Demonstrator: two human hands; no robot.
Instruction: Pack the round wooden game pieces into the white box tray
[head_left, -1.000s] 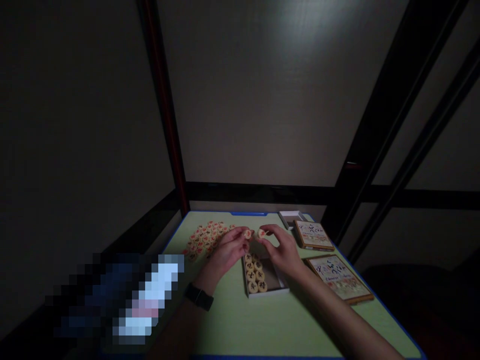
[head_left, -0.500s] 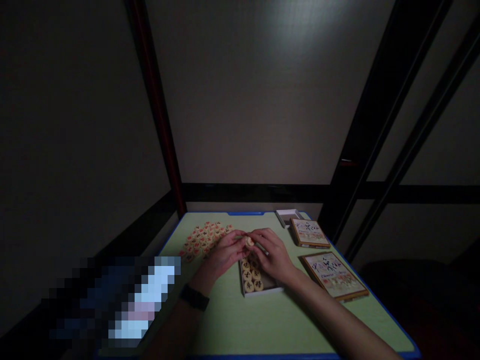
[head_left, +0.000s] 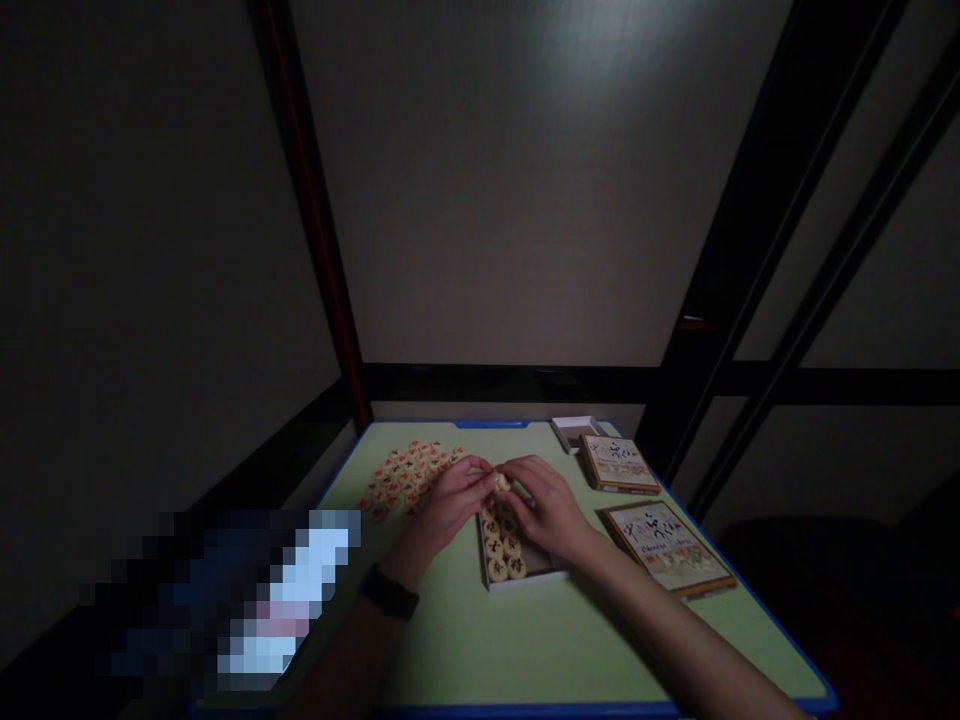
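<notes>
My left hand, with a black band on its wrist, and my right hand meet over the table, their fingertips closed around pale round game pieces. Under them lies a shallow white-edged box. Several pieces with black characters stand in rows at its left side, and my right hand hides part of it. Left of my left hand, many round pieces with red or black characters lie spread on the table.
The green table has a blue edge. Two printed boxes, a far one and a near one, lie at the right. Behind them is a shallow white tray. A blurred bright patch covers the lower left.
The pieces between my fingertips have turned slightly. Both hands stay in nearly the same place over the box.
</notes>
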